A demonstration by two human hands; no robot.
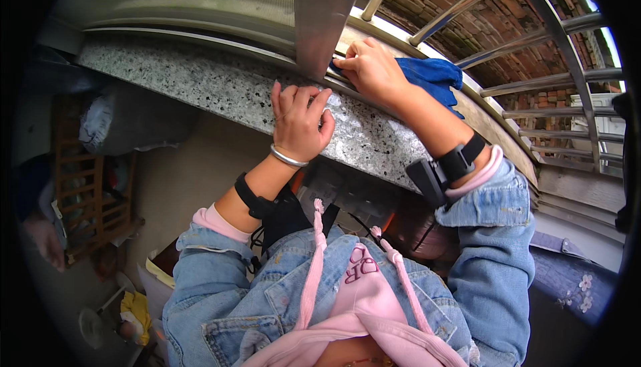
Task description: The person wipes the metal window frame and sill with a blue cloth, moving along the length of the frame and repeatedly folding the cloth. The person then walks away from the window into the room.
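Observation:
My left hand (302, 121) rests on the speckled granite windowsill (193, 78), its fingers apart and slightly bent, holding nothing. It wears a silver bangle. Farther right, my right hand (375, 72) is closed on a blue cloth (431, 75) at the window track, beside the foot of the metal window frame (325, 16). A small bit of blue shows by the fingertips, while most of the cloth trails to the right behind the hand. The palm side of the grip is hidden.
Metal security bars (554, 26) stand outside the window, with a brick wall (461, 6) beyond. A mesh screen (200, 0) fills the far left. Below the sill are a wooden rack (87, 193), a grey covered bundle (143, 116) and a yellow item (137, 317).

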